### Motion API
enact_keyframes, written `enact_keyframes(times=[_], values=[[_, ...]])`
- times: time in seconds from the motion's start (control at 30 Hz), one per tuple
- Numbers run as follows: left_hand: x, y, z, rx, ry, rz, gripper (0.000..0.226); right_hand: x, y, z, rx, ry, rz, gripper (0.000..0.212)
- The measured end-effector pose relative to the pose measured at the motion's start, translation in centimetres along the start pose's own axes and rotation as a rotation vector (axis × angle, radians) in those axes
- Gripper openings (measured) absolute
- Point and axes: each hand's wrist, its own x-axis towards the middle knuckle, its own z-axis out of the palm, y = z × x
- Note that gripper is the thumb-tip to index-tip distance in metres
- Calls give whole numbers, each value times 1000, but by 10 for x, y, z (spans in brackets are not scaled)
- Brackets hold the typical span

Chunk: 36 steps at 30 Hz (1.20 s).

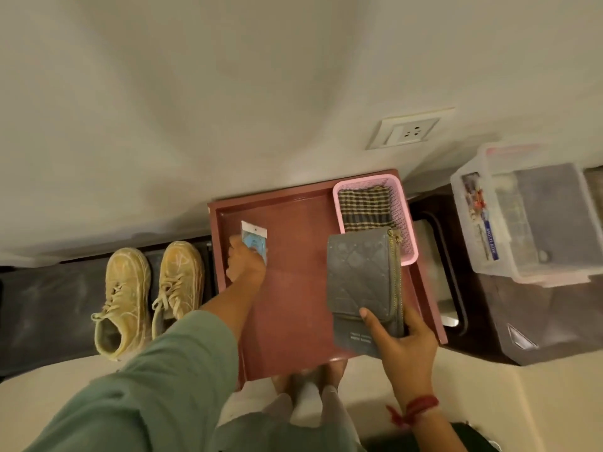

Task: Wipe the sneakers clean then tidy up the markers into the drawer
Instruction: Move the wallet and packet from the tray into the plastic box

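Blue label strip [491, 238] on the front wall of the clear lidded plastic storage box [551, 203]: white lettering, apparently "MULTI BOX". Grey quilted zip wallet [362, 272]: two short lines of small white print near one end, too small to read.

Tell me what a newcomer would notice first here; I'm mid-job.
The open red-brown drawer sits centre: the right hand holds a grey zip pouch over it, the left hand grips a small blue packet inside. A pink basket with checked cloth fills its far right corner; tan sneakers stand to its left.
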Motion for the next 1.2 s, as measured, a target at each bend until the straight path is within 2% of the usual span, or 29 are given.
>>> enact_keyframes(times=[0.07,0.13,0.23,0.3,0.37,0.47,0.6,0.73,0.87,0.97,1.03,1.1,1.2], values=[[-28,5,-17,-77,-60,102,33,-7,-19,-11,-101,11,-82,32],[-67,15,-37,-144,-106,191,26,-13,-41,-26,-306,34,-223,36],[-130,34,-58,-191,-181,296,25,-12,-67,-57,-655,74,-455,53],[-165,50,-65,-236,-236,316,23,-6,-80,-85,-762,89,-533,62],[-192,67,-65,-281,-275,332,19,3,-92,-116,-720,140,-517,59],[-220,95,-56,-358,-299,335,20,27,-106,-164,-486,251,-425,55],[-241,131,-35,-430,-299,291,17,97,-96,-217,-308,290,-323,55],[-251,162,-7,-465,-283,271,15,172,-72,-234,-302,195,-185,53],[-257,178,19,-495,-331,212,17,215,-41,-227,-139,-26,-4,53],[-261,183,32,-481,-347,186,21,231,-23,-221,-120,-165,6,54],[-264,187,36,-472,-342,185,22,237,-14,-217,-267,-178,-30,57],[-263,186,40,-429,-326,201,23,241,-9,-214,-563,-162,-118,64],[-263,184,44,-355,-317,266,24,237,-4,-208,-1017,-201,-351,70]])
